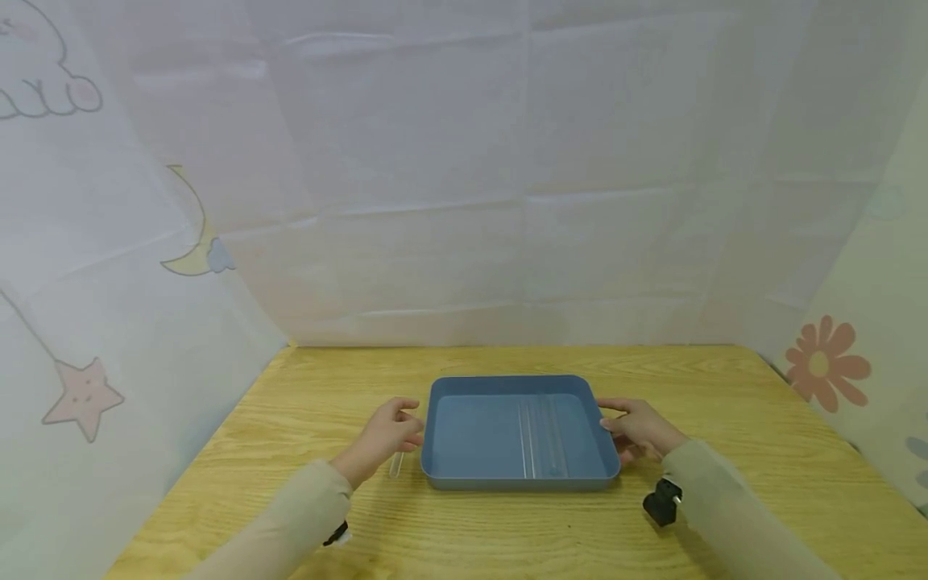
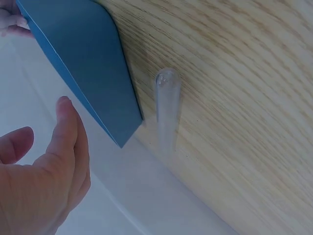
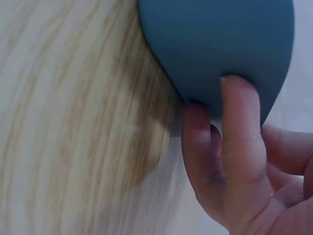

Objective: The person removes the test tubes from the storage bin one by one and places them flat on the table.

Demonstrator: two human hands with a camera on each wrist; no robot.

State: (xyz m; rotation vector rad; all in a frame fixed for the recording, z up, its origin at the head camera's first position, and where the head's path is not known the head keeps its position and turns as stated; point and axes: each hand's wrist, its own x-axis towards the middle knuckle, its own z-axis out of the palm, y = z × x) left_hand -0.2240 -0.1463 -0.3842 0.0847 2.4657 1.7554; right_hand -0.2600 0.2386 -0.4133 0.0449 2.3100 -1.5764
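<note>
Blue tray (image 1: 471,435): flat on the counter (image 1: 507,532), opening upward.
Clear tubes (image 1: 529,443): inside the tray, side by side, from its centre toward 3 o'clock.
Loose tube (image 2: 167,107): on the counter, just outside the tray's 8 o'clock.
Left hand (image 1: 387,431): at the tray's 9 o'clock, thumb and fingers spread, just off the wall.
Right hand (image 1: 641,427): at 3 o'clock, extended fingertips against the tray's outer wall.

The right grip (image 3: 242,166) has its fingertips against a blue tray (image 3: 215,44) beside a wood-grained tabletop (image 3: 63,117).
</note>
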